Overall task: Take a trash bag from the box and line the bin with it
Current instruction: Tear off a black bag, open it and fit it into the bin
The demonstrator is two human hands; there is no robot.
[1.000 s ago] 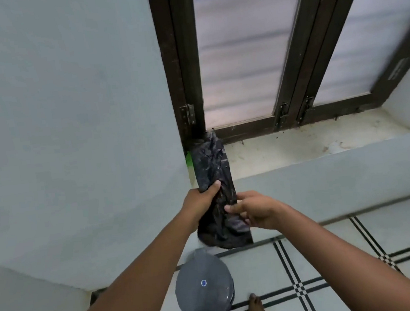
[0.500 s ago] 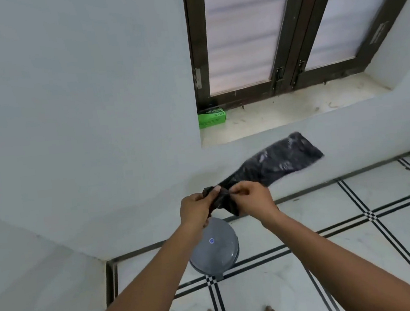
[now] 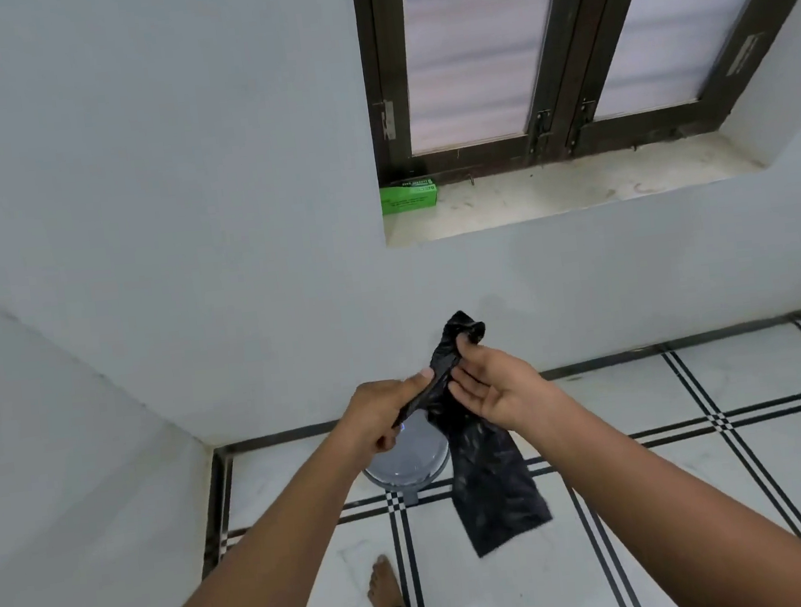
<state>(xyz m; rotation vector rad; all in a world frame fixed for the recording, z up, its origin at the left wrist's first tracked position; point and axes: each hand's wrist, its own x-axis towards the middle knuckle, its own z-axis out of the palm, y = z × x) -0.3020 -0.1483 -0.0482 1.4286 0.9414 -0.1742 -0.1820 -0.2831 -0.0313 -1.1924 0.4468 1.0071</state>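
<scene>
A black trash bag (image 3: 494, 486), still folded flat, hangs down in front of me over the floor. My left hand (image 3: 383, 416) pinches its upper part between thumb and curled fingers. My right hand (image 3: 494, 390) holds the bag's bunched top end with the thumb, its other fingers spread loosely. Under my hands stands the grey round bin (image 3: 408, 465) with its lid on, partly hidden by my left hand and the bag. The green trash bag box (image 3: 408, 196) lies on the window sill at its left end.
A white wall meets the tiled floor (image 3: 705, 493) just behind the bin, with a second wall at the left forming a corner. The window sill (image 3: 574, 191) runs right under a dark-framed window. My bare foot (image 3: 386, 586) stands close to the bin.
The bag swung from sticking out to the right to hanging straight down. My right hand moved up to the bag's top end and loosened its fingers. The view shifted back a little.
</scene>
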